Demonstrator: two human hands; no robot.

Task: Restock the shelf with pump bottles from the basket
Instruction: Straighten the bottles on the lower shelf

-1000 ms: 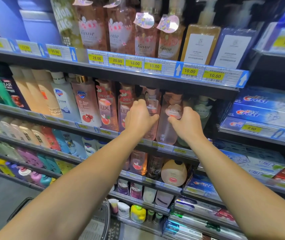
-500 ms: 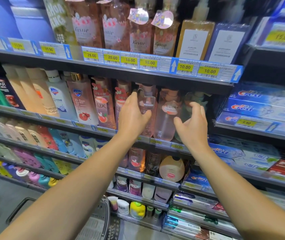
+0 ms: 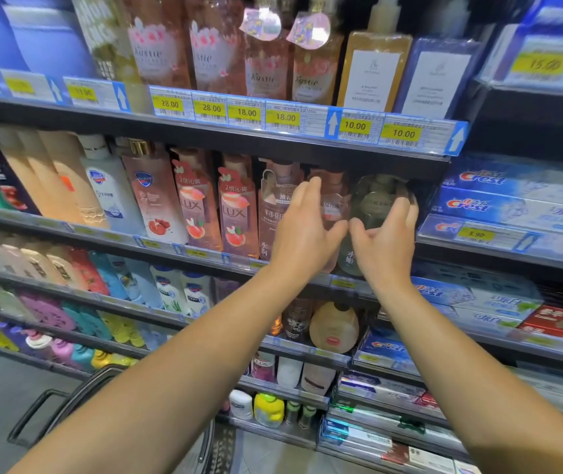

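Dark metal shelf (image 3: 205, 138) with yellow price tags, second tier: row of pump bottles, standing upright. Clear pink plastic pump bottle (image 3: 333, 200) stands between a taller pink bottle (image 3: 273, 206) and a greenish clear bottle (image 3: 377, 203) (labels blurred). Left hand (image 3: 302, 230), fingers spread, in front of the pink one, contact unclear; right hand (image 3: 384, 241) open, fingertips at the greenish one, gripping nothing.
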